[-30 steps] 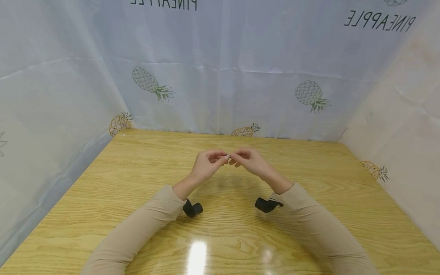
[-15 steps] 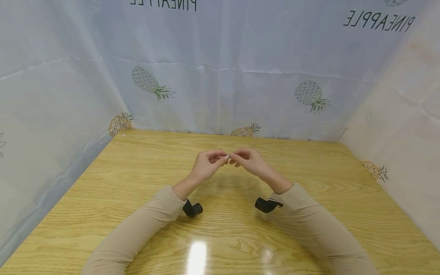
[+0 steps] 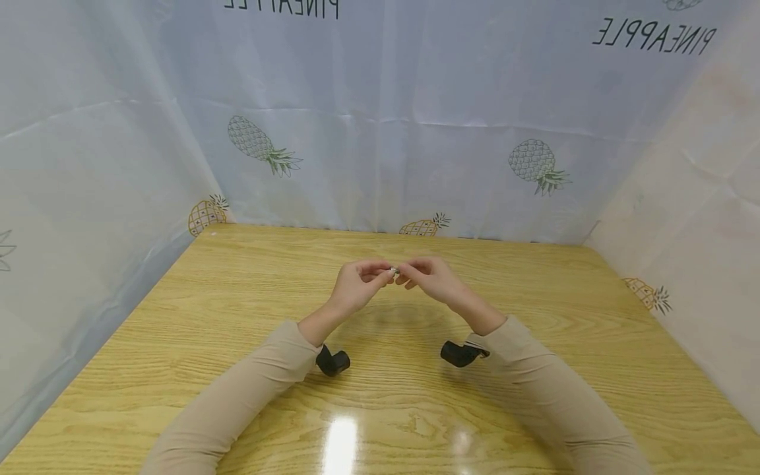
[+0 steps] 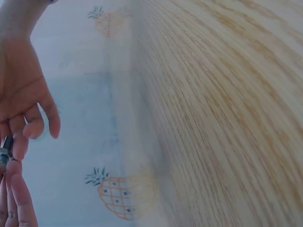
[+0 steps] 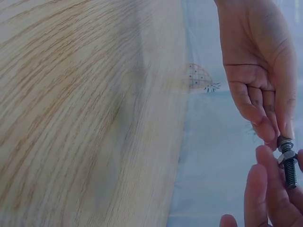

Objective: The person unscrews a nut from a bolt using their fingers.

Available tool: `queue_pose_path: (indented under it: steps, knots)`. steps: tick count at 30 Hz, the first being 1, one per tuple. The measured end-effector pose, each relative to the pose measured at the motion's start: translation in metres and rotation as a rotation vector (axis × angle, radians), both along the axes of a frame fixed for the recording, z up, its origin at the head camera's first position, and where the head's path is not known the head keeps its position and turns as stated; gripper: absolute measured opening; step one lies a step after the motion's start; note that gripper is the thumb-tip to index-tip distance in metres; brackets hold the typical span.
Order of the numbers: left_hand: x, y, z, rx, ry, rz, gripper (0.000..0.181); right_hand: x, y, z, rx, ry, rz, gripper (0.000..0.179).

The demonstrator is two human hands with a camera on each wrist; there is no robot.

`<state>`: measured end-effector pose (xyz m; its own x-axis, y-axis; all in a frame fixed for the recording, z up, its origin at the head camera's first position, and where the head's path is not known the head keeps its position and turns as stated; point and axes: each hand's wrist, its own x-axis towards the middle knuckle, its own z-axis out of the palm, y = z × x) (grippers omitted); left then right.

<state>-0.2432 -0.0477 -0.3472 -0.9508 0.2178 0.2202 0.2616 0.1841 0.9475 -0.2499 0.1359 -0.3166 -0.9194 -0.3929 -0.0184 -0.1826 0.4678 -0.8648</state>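
Note:
A small metal bolt (image 3: 394,270) with a nut (image 5: 287,159) on its thread lies between my two hands, above the table. My left hand (image 3: 358,285) pinches the bolt at its head end between thumb and fingertips. From the other side, my right hand (image 3: 436,280) has its thumb and fingertips at the nut. In the right wrist view the bolt head (image 5: 285,141) meets the left fingertips, and the threaded end sticks out past the nut toward the right hand. The left wrist view cuts off part of the bolt (image 4: 8,143) at its edge.
A wood-grain table (image 3: 392,369) spreads beneath both forearms. Pale curtains printed with pineapples (image 3: 380,165) stand along its back and sides. Black camera mounts hang at the left wrist (image 3: 334,361) and right wrist (image 3: 460,354). Light glares off the table's near part.
Both hands stay in nearly the same place. Slightly more of the bolt's dark metal shows between the fingertips now.

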Motion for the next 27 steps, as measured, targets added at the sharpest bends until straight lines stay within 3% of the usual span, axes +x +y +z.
queue_pose_path:
  steps: [8, 16, 23, 27]
  knots:
    - [0.0007, 0.0011, 0.0004, 0.014, -0.009, 0.007, 0.023, 0.0021, 0.0014, 0.0016, -0.031, 0.089, 0.015, 0.032]
    - [0.002, 0.0013, 0.002, -0.005, -0.018, 0.011, 0.025, -0.0005, 0.0026, 0.0005, -0.01, -0.002, 0.031, 0.035]
    - [0.0015, 0.0012, 0.0013, 0.016, -0.008, 0.008, 0.025, 0.0004, 0.0023, 0.0007, -0.017, 0.076, 0.023, 0.033]
    - [0.0017, 0.0013, 0.0016, 0.012, -0.014, 0.005, 0.027, -0.0002, 0.0018, 0.0009, -0.025, 0.019, 0.014, 0.036]
